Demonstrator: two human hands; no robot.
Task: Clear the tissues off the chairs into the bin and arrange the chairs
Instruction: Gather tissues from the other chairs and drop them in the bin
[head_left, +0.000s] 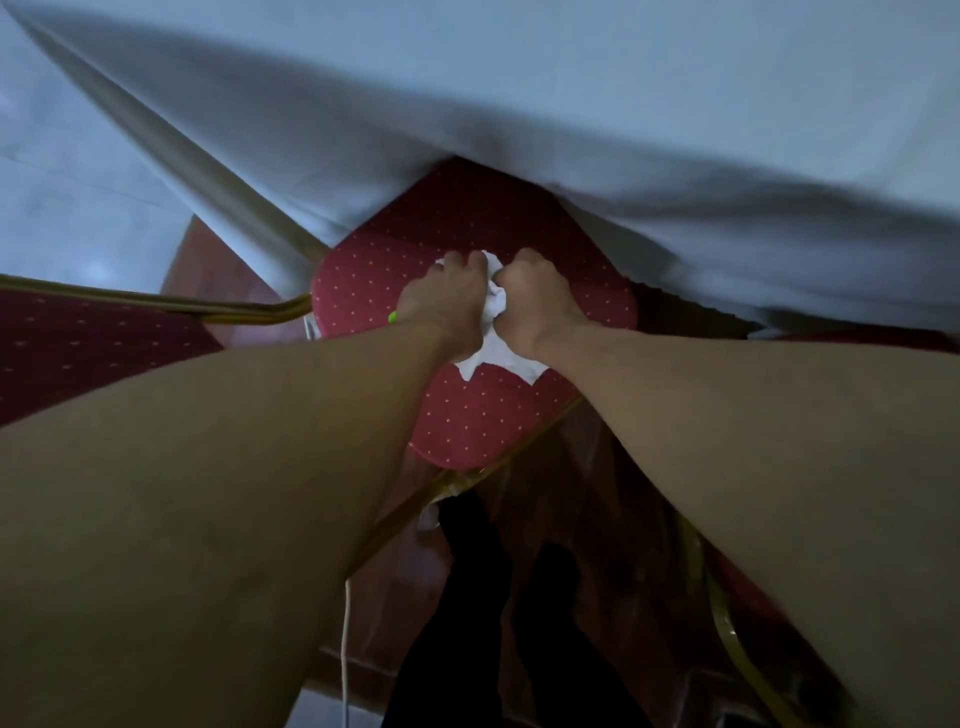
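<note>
Far L: a 2nd red chair is only partly in frame, its gold frame rail running toward the middle. We can't tell whether any tissue sits on it.

Centre: our L hand and R hand meet over the red dotted chair seat. Both have fingers curled round one white tissue wad. The L hand takes its left side and the R hand its right, knuckles nearly touching. The wad's lower flap lies flat on the seat between our wrists, so we judge it bunched up but not yet lifted clear. A small green thing shows by the L wrist, too small to name.

Above and to the R: a white tablecloth hangs over the seat's far corner. The chair sits at an angle to the cloth's edge, not squared up.

Below: a thin white cable and dark trouser legs.

Progress, as we read it: partway through step 1 on this chair.
- Done: tissue gathered in both hands.
- Left: lift it, carry it to the bin (not in view, location unknown), check the other chairs, then straighten the chairs.

No chair looks arranged yet.
</note>
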